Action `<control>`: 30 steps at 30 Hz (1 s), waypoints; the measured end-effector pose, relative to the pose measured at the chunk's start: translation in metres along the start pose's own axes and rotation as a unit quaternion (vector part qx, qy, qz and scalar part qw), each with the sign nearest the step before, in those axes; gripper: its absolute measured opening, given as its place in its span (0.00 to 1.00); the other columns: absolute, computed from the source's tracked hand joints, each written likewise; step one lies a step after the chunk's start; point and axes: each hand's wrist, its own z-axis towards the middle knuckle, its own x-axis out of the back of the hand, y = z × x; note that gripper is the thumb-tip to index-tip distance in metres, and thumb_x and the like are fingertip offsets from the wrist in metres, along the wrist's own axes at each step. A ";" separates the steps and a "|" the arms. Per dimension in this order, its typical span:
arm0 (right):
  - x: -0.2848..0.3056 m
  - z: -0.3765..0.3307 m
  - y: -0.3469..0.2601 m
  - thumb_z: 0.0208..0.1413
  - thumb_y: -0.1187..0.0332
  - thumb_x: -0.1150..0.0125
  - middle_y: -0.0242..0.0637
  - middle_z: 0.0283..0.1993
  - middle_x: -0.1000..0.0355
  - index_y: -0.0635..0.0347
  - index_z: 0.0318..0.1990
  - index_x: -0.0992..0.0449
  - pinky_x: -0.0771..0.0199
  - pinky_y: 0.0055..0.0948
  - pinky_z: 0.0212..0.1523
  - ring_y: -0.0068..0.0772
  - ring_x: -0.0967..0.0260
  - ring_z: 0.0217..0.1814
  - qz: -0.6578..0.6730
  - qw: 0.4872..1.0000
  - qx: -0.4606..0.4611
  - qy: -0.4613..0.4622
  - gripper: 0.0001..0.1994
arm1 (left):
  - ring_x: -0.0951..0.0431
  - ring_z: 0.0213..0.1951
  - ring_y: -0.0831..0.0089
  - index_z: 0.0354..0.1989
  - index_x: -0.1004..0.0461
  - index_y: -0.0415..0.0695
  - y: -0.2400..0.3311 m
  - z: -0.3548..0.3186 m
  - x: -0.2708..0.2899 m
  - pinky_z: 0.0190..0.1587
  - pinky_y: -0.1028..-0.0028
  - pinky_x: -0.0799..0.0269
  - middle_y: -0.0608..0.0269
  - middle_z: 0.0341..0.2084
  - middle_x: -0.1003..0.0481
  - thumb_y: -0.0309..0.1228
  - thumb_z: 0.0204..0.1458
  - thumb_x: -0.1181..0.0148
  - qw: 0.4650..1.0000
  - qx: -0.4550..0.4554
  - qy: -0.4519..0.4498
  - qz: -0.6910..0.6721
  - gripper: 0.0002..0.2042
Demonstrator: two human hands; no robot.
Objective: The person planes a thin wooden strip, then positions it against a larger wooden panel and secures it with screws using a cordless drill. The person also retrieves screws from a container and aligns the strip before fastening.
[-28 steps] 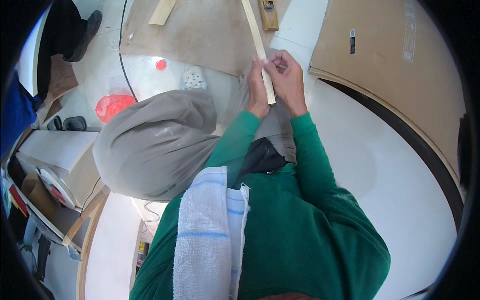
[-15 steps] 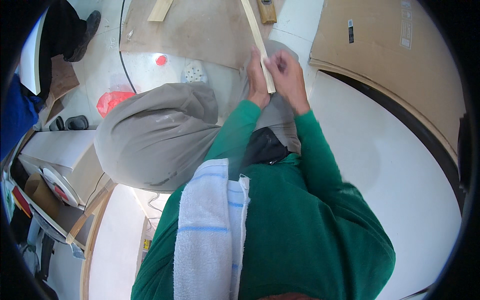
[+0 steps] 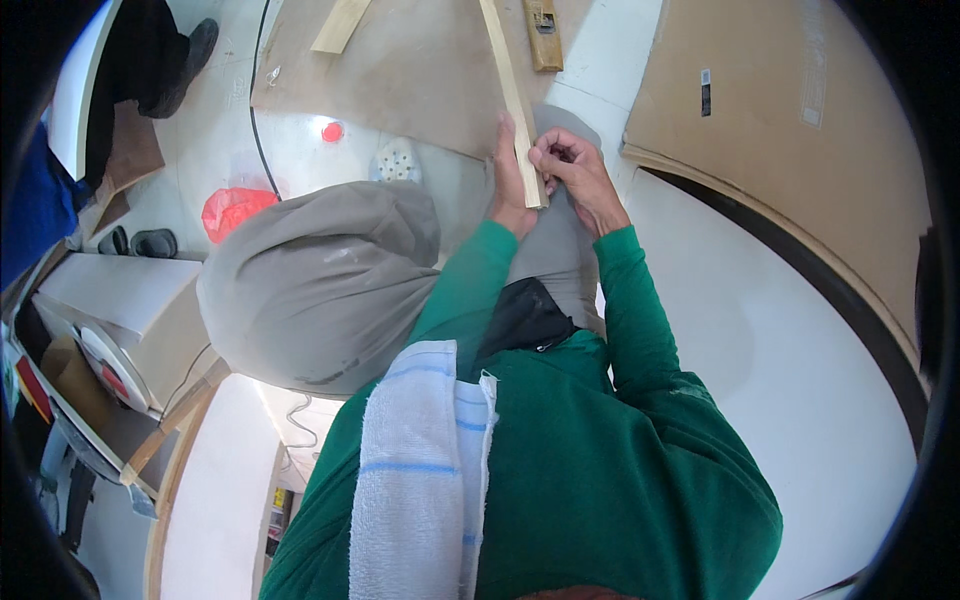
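Head view: the left hand [image 3: 510, 180] lies flat along the near end of a long wooden strip [image 3: 512, 95], fingers straight against its side. The right hand [image 3: 575, 172] is curled closed, pinching that same end (just over the person's gray-trousered knee [image 3: 320, 285]). The strip runs away across a brown board [image 3: 420, 70] on the floor. A white towel [image 3: 420, 470] hangs over the green shirt.

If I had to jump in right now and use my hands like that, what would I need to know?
Left hand: flat against the left side of the thin wooden strip, near its lower end.
Right hand: fingers curled, pinching at that same end.
The strip runs up and away over the brown board.
Done: strip is steadied between both hands.
Left: whatever the right fingers are doing at the end; too small to tell.
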 end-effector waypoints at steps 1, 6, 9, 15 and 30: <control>0.001 0.006 0.000 0.67 0.63 0.22 0.24 0.33 0.25 0.56 0.40 0.19 0.32 0.19 0.27 0.13 0.32 0.29 -0.013 0.999 -0.029 0.005 0.10 | 0.25 0.25 0.75 0.49 0.26 0.49 0.000 0.000 0.001 0.21 0.72 0.32 0.66 0.29 0.27 0.75 0.69 0.55 1.000 0.004 -0.012 -0.004 0.37; -0.004 0.043 -0.003 0.68 0.62 0.24 0.23 0.29 0.31 0.54 0.35 0.25 0.40 0.20 0.17 0.14 0.36 0.22 0.022 1.000 0.018 0.009 0.14 | 0.27 0.22 0.76 0.45 0.26 0.49 0.001 0.003 0.005 0.18 0.73 0.35 0.67 0.28 0.28 0.75 0.68 0.54 1.000 0.014 -0.009 -0.011 0.36; -0.009 0.058 -0.004 0.69 0.62 0.25 0.22 0.28 0.34 0.52 0.33 0.28 0.46 0.21 0.13 0.14 0.39 0.20 0.028 0.999 0.029 0.015 0.16 | 0.27 0.21 0.76 0.43 0.26 0.49 0.003 0.005 0.005 0.17 0.72 0.36 0.67 0.27 0.28 0.74 0.68 0.53 0.999 0.031 0.014 -0.013 0.35; -0.020 0.087 -0.016 0.71 0.61 0.27 0.23 0.32 0.32 0.52 0.34 0.27 0.35 0.25 0.34 0.19 0.36 0.34 0.001 0.997 0.057 0.060 0.15 | 0.27 0.21 0.75 0.49 0.27 0.49 0.010 0.002 0.002 0.18 0.71 0.35 0.67 0.26 0.28 0.73 0.69 0.51 0.999 0.041 0.014 -0.018 0.34; 0.063 0.267 0.019 0.50 0.40 0.16 0.58 0.73 0.35 0.64 0.74 0.38 0.27 0.63 0.73 0.68 0.33 0.75 -0.522 0.799 0.033 0.297 0.54 | 0.15 0.43 0.66 0.76 0.30 0.40 0.042 0.020 0.006 0.48 0.64 0.18 0.58 0.45 0.17 0.37 0.56 0.23 0.975 -0.061 0.061 0.205 0.39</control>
